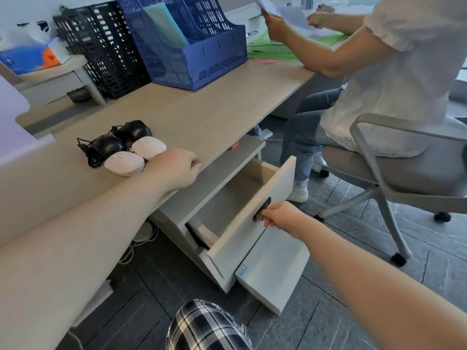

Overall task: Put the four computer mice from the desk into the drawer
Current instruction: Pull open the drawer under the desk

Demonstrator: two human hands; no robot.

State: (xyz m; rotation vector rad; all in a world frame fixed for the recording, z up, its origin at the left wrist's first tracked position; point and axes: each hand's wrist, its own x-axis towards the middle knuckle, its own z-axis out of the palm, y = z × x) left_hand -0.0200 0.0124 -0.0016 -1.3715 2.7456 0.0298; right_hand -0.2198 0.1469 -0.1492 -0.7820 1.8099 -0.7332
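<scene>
A light wood desk (202, 114) seen from above by the person working at it. Near its front edge sit four computer mice in a tight cluster: two black corded mice (121, 140) behind, their cables bundled beside them, and two white mice (136, 154) in front, all touching or nearly so. Farther back on the desk stand a blue mesh file holder (192, 46) and, to its left, a black mesh file holder (106, 46). Beyond those, green papers (267, 50) lie on the desk in front of a second person in a white top (394, 72), who sits on a grey wheeled office chair (404, 173) just right of the cabinet and holds papers up.

Below the desk edge, the top drawer (252, 223) of a pale cabinet is pulled out and looks empty inside. The seated person's legs and chair are close beside it but not touching.

The left hand (174, 168) rests on the desk edge just right of the nearer white mice, fingers curled over the rim, holding nothing. The right hand (280, 215) reaches down to the drawer front, fingers pinched closed on the dark handle (261, 209). A plaid trouser leg (204, 327) shows at the bottom
</scene>
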